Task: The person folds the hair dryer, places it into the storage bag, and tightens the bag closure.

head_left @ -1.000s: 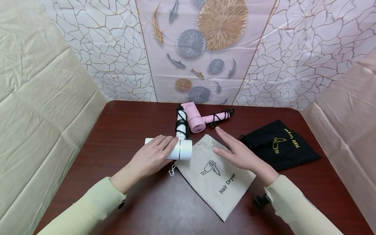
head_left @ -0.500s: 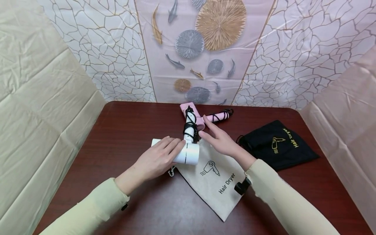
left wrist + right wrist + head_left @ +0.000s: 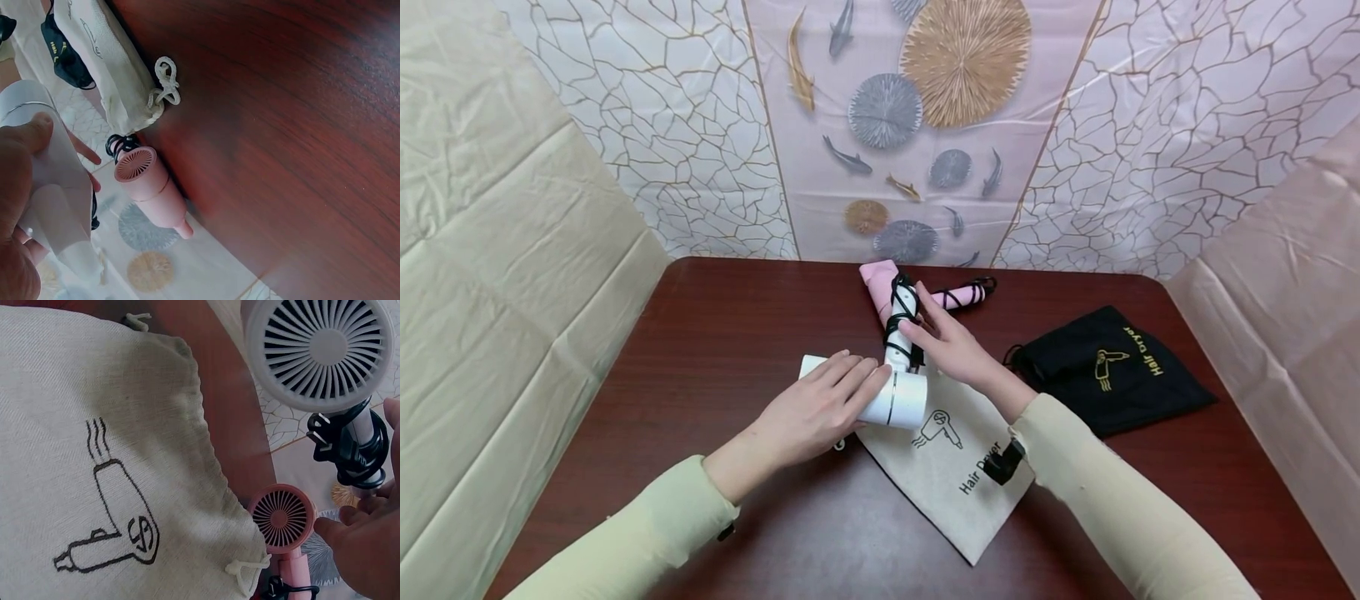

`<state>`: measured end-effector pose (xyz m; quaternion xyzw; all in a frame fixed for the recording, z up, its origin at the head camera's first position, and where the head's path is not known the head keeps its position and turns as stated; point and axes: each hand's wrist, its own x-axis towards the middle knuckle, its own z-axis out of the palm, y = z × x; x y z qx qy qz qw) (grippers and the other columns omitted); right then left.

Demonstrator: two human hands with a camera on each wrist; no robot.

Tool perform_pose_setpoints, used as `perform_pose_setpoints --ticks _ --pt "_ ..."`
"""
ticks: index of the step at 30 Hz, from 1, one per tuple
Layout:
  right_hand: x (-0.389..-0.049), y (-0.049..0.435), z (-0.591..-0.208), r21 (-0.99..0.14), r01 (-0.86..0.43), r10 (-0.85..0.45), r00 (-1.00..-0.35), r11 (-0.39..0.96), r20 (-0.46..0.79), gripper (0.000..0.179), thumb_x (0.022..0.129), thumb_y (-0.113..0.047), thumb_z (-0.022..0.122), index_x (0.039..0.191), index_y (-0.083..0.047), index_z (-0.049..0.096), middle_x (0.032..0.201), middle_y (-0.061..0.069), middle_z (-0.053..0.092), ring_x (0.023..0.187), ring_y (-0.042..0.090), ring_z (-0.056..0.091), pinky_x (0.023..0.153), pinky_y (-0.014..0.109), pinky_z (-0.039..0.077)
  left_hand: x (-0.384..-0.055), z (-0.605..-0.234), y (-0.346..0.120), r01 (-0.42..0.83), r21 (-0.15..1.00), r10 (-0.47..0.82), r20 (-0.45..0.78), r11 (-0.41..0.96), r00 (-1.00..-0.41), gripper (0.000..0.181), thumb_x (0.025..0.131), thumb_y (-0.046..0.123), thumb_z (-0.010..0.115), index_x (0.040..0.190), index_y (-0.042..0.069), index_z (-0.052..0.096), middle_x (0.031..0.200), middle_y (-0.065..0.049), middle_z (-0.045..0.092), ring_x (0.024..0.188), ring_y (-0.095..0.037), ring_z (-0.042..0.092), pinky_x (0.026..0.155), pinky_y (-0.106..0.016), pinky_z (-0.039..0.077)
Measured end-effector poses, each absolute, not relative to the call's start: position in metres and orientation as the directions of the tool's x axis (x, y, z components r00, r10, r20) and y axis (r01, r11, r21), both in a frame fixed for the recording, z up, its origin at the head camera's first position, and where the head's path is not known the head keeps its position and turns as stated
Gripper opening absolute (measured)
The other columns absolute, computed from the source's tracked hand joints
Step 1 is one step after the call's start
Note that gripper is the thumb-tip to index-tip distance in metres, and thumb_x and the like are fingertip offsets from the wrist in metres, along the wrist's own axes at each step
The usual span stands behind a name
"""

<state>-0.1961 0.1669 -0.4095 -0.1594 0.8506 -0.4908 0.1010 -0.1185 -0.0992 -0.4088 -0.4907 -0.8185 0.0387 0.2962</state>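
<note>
My left hand (image 3: 820,408) grips the barrel of a white hair dryer (image 3: 905,402), its thumb lying along the near side in the left wrist view. The dryer is held above the table, its vented end facing the right wrist camera. A black cord (image 3: 359,447) is wound round its handle, which points away from me. Beside that handle is my right hand (image 3: 955,346), fingers extended, thumb overlapping the handle in the head view. Partly under the dryer lies a beige drawstring bag (image 3: 955,492) printed "Hair Dryer".
A pink hair dryer (image 3: 877,283) with its cord wrapped lies at the back of the dark wooden table (image 3: 737,308), partly hidden by the white one. To the right lies a black drawstring bag (image 3: 1127,400) with gold print. Patterned cloth (image 3: 700,125) hangs behind the table.
My left hand has carried the white hair dryer rightward and slightly toward me, over the beige bag. My right hand has moved left to the dryer's handle. The bags stay put.
</note>
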Motion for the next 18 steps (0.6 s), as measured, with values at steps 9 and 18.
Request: perform_pose_setpoints --ticks 9,18 --pt "-0.198 0.16 -0.408 -0.902 -0.163 -0.371 -0.928 0.399 0.004 0.082 0.111 -0.038 0.058 0.173 -0.021 0.008 0.18 0.003 0.008 0.163 0.032 0.021 0.129 0.048 0.028 -0.116 -0.411 -0.099 0.782 -0.373 0.836 0.442 0.5 -0.323 0.057 0.093 0.004 0.064 0.148 -0.004 0.052 0.134 -0.017 0.063 0.121 -0.033 0.062 0.117 -0.047 0.048" --pt "-0.197 0.141 -0.409 -0.887 -0.165 -0.329 -0.944 0.431 0.016 0.091 0.105 -0.045 0.066 0.173 -0.027 0.008 0.178 0.004 0.017 0.161 0.028 0.025 0.128 0.053 0.029 -0.115 -0.411 -0.099 0.767 -0.437 0.853 0.447 0.47 -0.268 0.052 0.097 0.005 0.051 0.149 -0.004 0.053 0.135 -0.018 0.062 0.12 -0.033 0.062 0.118 -0.045 0.046"
